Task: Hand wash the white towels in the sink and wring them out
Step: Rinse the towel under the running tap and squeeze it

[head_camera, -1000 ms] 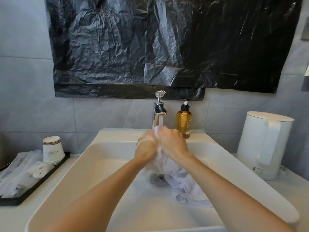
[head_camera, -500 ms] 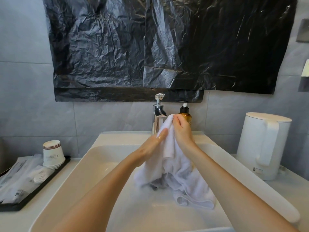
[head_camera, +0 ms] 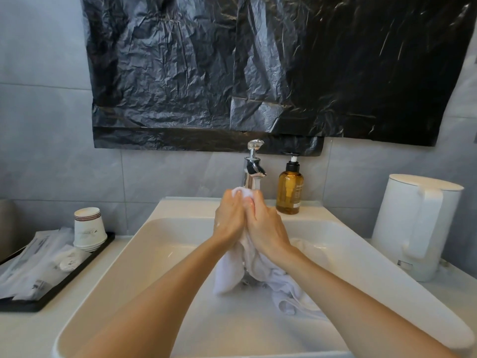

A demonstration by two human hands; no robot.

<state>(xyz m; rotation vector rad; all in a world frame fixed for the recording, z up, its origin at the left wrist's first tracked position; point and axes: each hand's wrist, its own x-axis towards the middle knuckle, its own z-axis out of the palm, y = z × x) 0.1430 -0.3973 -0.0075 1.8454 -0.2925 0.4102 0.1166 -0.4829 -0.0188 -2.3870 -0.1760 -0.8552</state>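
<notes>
At the far left I see a black tray holding wrapped packets and stacked paper cups. Over the white sink, the left hand is curled tight around the top of the white towel, just below the tap. The right hand presses against the left, its fingers wrapped round the same bunch. The rest of the towel hangs into the basin. Further right stand an amber soap bottle and a white kettle.

Towel: upper part hidden between left hand and right hand.
Pump bottle label: print too small to read.
Black plastic sheet: top cut off.
</notes>
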